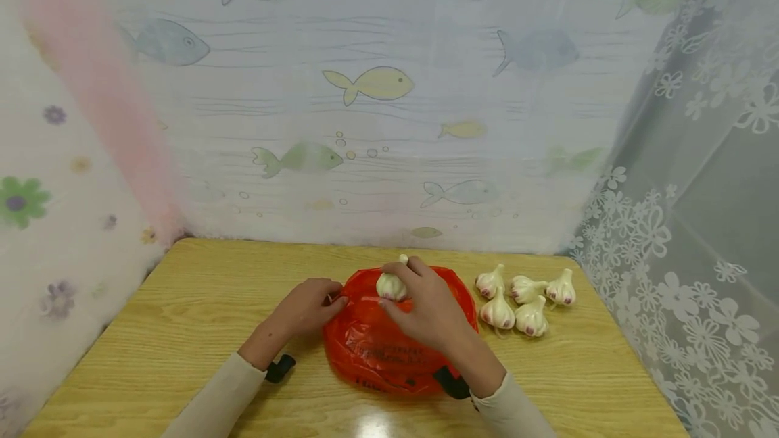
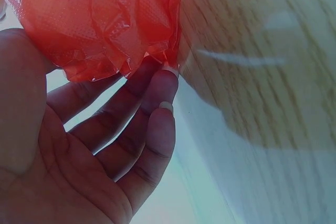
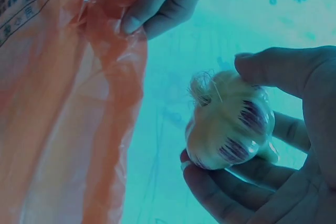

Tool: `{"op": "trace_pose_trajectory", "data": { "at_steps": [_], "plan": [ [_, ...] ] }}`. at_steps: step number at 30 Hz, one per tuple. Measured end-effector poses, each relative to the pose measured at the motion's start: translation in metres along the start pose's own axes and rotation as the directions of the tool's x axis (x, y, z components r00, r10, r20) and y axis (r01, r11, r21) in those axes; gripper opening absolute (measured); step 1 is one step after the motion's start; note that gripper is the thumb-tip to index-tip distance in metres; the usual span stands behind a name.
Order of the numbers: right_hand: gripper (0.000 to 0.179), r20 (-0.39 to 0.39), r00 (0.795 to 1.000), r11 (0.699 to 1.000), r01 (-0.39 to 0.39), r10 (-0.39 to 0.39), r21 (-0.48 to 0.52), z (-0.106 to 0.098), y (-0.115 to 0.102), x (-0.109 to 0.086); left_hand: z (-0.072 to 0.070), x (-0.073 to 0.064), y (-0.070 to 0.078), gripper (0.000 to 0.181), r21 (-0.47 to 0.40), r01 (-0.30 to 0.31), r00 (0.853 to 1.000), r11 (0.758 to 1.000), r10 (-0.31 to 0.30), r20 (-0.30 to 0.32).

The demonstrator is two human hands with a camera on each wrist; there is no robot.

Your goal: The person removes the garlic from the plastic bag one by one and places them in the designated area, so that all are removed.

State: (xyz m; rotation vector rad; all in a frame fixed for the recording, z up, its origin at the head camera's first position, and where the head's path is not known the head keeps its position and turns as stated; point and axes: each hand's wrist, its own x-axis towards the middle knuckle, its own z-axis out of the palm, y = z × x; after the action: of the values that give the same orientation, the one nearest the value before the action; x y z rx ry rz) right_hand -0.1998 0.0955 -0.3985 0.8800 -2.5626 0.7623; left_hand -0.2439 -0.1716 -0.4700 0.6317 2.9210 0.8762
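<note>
A red plastic bag (image 1: 377, 347) with dark printing stands on the wooden table in the head view. At its left rim, my left hand (image 1: 304, 307) pinches the edge; in the left wrist view the fingertips meet the crumpled red plastic (image 2: 105, 19). My right hand (image 1: 429, 306) grips a garlic bulb (image 1: 389, 286) over the bag's far side, its stem pointing up and away. In the right wrist view the bulb's (image 3: 226, 124) purple-streaked skin and root tuft show between thumb and fingers, beside the bag (image 3: 63, 114). The bag's contents are hidden.
Several more garlic bulbs (image 1: 498, 313) lie in a group on the wooden table (image 1: 243, 269) right of the bag. A fish-patterned curtain (image 1: 377, 208) hangs behind the far edge, with a flowered lace curtain (image 1: 675, 296) at right. Dark wrist mounts (image 1: 452, 382) sit under both forearms.
</note>
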Motion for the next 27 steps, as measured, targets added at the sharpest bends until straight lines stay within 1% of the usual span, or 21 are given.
{"op": "trace_pose_trajectory", "data": {
  "at_steps": [3,8,16,27],
  "plan": [
    [0.046,-0.018,1.000,1.000,-0.002,0.001,-0.021,-0.004,0.004,-0.003,0.000,0.000,0.000,0.014,0.004,0.004,1.000,1.000,-0.004,-0.002],
    [0.045,-0.048,0.999,0.999,-0.015,0.013,-0.040,-0.008,0.011,-0.009,-0.001,0.000,0.001,0.014,0.009,-0.010,1.000,1.000,0.011,-0.005],
    [0.044,-0.080,0.996,0.999,-0.048,0.048,0.002,-0.019,0.016,-0.019,0.000,-0.001,0.001,0.014,0.009,-0.017,1.000,1.000,0.017,-0.011],
    [0.048,-0.128,0.990,0.997,-0.070,0.067,-0.018,-0.034,0.031,-0.035,0.001,-0.001,0.001,0.015,0.000,-0.018,1.000,1.000,0.018,-0.002]
  ]
}}
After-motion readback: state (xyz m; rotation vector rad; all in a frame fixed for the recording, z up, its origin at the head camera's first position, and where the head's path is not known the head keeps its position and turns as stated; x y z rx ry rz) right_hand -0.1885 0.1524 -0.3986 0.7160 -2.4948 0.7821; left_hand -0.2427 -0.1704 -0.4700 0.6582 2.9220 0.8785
